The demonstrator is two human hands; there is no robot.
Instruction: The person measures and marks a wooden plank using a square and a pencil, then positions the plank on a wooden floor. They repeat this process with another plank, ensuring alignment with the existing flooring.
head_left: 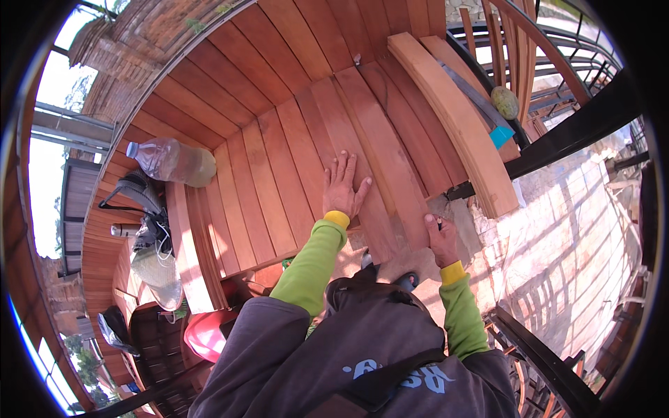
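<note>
Past the desk point(268, 181) edge, two planks point(385, 150) overhang; left hand point(343, 184) splayed flat on one, right hand point(442, 240) clamped round small dark object point(440, 225).

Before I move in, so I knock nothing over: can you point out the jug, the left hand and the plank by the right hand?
Jug point(174, 161): head view, on its clear body.
Left hand point(341, 191): head view, on its back.
Plank point(389, 160): head view, on its upper face.
</note>
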